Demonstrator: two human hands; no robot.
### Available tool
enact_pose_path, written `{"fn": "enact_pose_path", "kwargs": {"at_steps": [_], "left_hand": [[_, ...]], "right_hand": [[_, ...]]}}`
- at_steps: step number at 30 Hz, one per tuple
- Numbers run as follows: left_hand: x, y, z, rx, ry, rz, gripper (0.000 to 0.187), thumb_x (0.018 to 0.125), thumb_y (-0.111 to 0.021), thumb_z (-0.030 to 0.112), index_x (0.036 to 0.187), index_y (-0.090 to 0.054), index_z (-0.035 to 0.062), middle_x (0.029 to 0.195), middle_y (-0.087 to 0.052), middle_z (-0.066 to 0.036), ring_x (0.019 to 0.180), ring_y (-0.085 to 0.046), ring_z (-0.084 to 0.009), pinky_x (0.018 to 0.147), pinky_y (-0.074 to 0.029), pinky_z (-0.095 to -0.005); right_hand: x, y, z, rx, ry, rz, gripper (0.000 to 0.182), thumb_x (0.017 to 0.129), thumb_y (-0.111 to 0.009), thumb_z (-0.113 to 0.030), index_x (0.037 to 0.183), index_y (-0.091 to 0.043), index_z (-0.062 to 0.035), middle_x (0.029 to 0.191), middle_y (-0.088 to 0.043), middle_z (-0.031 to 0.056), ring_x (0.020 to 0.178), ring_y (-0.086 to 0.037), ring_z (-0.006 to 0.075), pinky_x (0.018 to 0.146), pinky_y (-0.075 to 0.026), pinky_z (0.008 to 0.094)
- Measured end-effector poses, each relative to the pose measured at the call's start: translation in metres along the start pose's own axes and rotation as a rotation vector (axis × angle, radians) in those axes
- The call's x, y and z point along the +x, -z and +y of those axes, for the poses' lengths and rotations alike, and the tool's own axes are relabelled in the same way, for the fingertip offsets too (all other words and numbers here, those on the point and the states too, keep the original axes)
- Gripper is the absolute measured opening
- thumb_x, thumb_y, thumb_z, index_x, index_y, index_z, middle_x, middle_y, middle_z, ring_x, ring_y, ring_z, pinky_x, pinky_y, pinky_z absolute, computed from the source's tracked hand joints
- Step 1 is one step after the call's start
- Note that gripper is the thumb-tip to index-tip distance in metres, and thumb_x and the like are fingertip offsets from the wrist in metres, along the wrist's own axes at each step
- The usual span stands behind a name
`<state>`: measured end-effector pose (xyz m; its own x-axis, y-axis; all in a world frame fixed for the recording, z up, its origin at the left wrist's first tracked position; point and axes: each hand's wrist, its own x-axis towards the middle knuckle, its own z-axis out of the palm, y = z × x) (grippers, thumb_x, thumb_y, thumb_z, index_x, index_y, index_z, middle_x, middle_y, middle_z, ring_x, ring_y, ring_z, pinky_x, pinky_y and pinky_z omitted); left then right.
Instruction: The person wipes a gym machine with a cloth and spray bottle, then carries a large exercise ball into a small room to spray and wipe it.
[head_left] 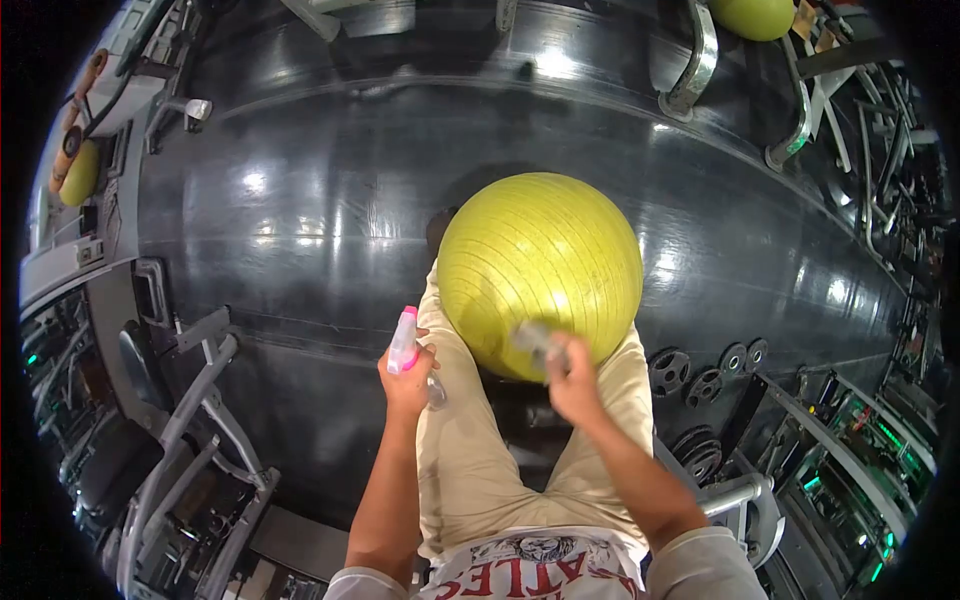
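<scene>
A large yellow-green exercise ball (545, 260) rests between the person's knees. My left hand (408, 378) is closed round a clear spray bottle with a pink nozzle and collar (403, 340), held upright over the left thigh, to the left of the ball. My right hand (573, 378) grips a greyish cloth (535, 338) at the ball's near side. The cloth is blurred, and whether it touches the ball I cannot tell.
Gym machine frames stand at the left (205, 400) and the upper right (700, 60). Weight plates (669, 371) lie to the right, near a metal rack (840, 450). Another yellow-green ball (752, 14) is at the top right. Dark, shiny flooring (330, 190) surrounds the person.
</scene>
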<state>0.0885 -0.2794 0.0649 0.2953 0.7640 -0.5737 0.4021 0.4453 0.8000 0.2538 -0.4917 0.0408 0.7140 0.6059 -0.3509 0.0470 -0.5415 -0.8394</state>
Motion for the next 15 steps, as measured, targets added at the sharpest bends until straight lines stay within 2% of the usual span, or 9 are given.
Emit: {"fn": "enact_pose_path", "kwargs": {"at_steps": [1, 2, 3, 5, 8, 9, 12, 14, 15], "left_hand": [[0.001, 0.000, -0.005, -0.048, -0.002, 0.014, 0.026, 0.085, -0.069, -0.001, 0.111, -0.068, -0.0029, 0.073, -0.063, -0.002, 0.063, -0.063, -0.0111, 0.062, -0.051, -0.0273], [0.000, 0.000, -0.004, -0.059, 0.007, 0.013, 0.026, 0.085, -0.069, -0.001, 0.111, -0.068, -0.0030, 0.073, -0.063, -0.002, 0.063, -0.063, -0.0111, 0.062, -0.051, -0.0273], [0.000, -0.002, -0.003, -0.072, 0.015, 0.014, 0.026, 0.085, -0.069, -0.001, 0.111, -0.068, -0.0030, 0.074, -0.063, -0.002, 0.063, -0.063, -0.0112, 0.062, -0.051, -0.0273], [0.000, -0.004, -0.002, -0.046, 0.015, 0.002, 0.027, 0.084, -0.069, 0.000, 0.111, -0.068, -0.0038, 0.075, -0.061, -0.002, 0.063, -0.062, -0.0118, 0.062, -0.052, -0.0284], [0.001, -0.007, -0.004, 0.050, 0.011, -0.025, 0.029, 0.083, -0.068, 0.000, 0.112, -0.066, -0.0053, 0.077, -0.058, -0.002, 0.063, -0.061, -0.0127, 0.061, -0.053, -0.0305], [0.002, -0.009, -0.004, 0.060, 0.021, -0.025, 0.030, 0.083, -0.068, 0.000, 0.112, -0.066, -0.0051, 0.077, -0.057, -0.001, 0.063, -0.061, -0.0123, 0.060, -0.053, -0.0305], [0.005, -0.014, 0.004, 0.100, 0.065, -0.020, 0.027, 0.083, -0.070, 0.001, 0.110, -0.067, -0.0040, 0.074, -0.058, -0.002, 0.062, -0.062, -0.0128, 0.060, -0.053, -0.0299], [0.012, -0.017, 0.010, 0.151, 0.104, -0.025, 0.026, 0.083, -0.070, 0.001, 0.108, -0.066, -0.0035, 0.074, -0.059, -0.003, 0.060, -0.062, -0.0136, 0.060, -0.053, -0.0297], [0.012, -0.021, 0.024, 0.177, 0.137, -0.070, 0.024, 0.083, -0.070, 0.002, 0.106, -0.066, -0.0020, 0.075, -0.062, -0.005, 0.059, -0.063, -0.0144, 0.060, -0.053, -0.0304]], "right_hand": [[0.033, 0.014, -0.010, 0.040, 0.103, 0.079, 0.033, 0.106, -0.056, -0.026, 0.124, -0.059, 0.0019, 0.115, -0.063, 0.0202, 0.108, -0.062, 0.0324, 0.095, -0.049, 0.0429], [0.064, 0.030, -0.021, 0.002, 0.033, 0.142, 0.035, 0.107, -0.054, -0.027, 0.128, -0.058, 0.0015, 0.116, -0.063, 0.0207, 0.108, -0.063, 0.0312, 0.096, -0.049, 0.0419], [0.100, 0.039, -0.015, -0.083, 0.149, 0.269, 0.037, 0.106, -0.055, -0.025, 0.132, -0.056, 0.0014, 0.118, -0.063, 0.0220, 0.109, -0.063, 0.0356, 0.097, -0.049, 0.0438], [0.163, 0.056, -0.003, -0.295, 0.207, 0.357, 0.035, 0.103, -0.057, -0.020, 0.135, -0.057, -0.0056, 0.126, -0.062, 0.0195, 0.115, -0.059, 0.0402, 0.100, -0.047, 0.0491], [0.203, 0.058, 0.016, -0.636, -0.111, 0.147, 0.036, 0.099, -0.059, -0.016, 0.135, -0.059, -0.0148, 0.131, -0.058, 0.0153, 0.119, -0.053, 0.0437, 0.102, -0.044, 0.0531], [0.197, 0.045, 0.022, -0.696, -0.100, 0.129, 0.037, 0.095, -0.062, -0.014, 0.131, -0.062, -0.0204, 0.131, -0.056, 0.0122, 0.117, -0.051, 0.0425, 0.100, -0.043, 0.0539], [0.142, 0.015, 0.012, -0.697, 0.091, 0.227, 0.038, 0.089, -0.064, -0.011, 0.126, -0.064, -0.0172, 0.126, -0.056, 0.0148, 0.107, -0.052, 0.0428, 0.094, -0.044, 0.0535], [0.087, -0.003, 0.013, -0.743, 0.192, 0.228, 0.039, 0.083, -0.064, -0.006, 0.121, -0.065, -0.0150, 0.124, -0.055, 0.0163, 0.102, -0.051, 0.0430, 0.090, -0.044, 0.0529], [0.058, -0.010, 0.015, -0.721, 0.203, 0.150, 0.038, 0.082, -0.064, -0.006, 0.120, -0.065, -0.0141, 0.122, -0.055, 0.0168, 0.101, -0.051, 0.0432, 0.089, -0.044, 0.0521]]}}
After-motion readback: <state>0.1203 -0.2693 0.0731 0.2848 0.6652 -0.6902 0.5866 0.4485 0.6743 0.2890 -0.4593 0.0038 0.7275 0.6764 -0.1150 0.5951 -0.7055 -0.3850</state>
